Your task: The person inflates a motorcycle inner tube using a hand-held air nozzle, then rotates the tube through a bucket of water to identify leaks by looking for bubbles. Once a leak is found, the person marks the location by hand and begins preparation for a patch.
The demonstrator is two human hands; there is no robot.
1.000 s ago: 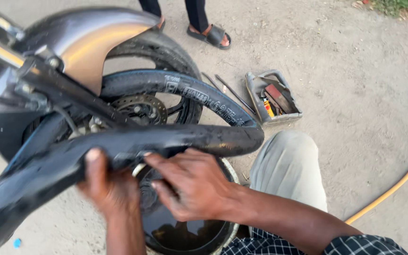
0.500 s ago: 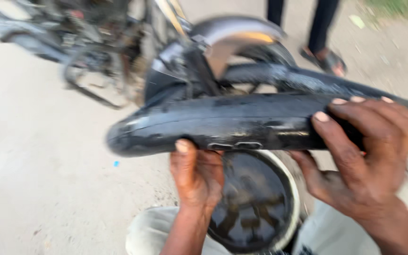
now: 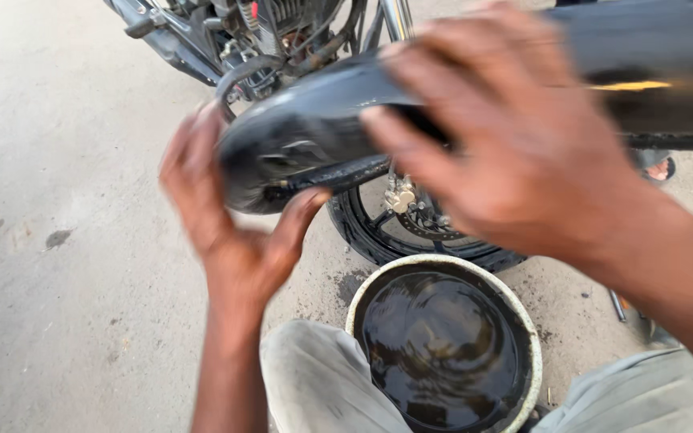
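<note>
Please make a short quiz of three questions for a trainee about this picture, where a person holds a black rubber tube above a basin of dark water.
1. True or false: the left hand cups the rounded end of the black tube.
2. Where is the right hand? A) in the water B) on top of the tube C) on the ground
3. What stands behind the basin?

Key:
1. True.
2. B.
3. A motorcycle wheel, below the motorcycle's engine parts.
</note>
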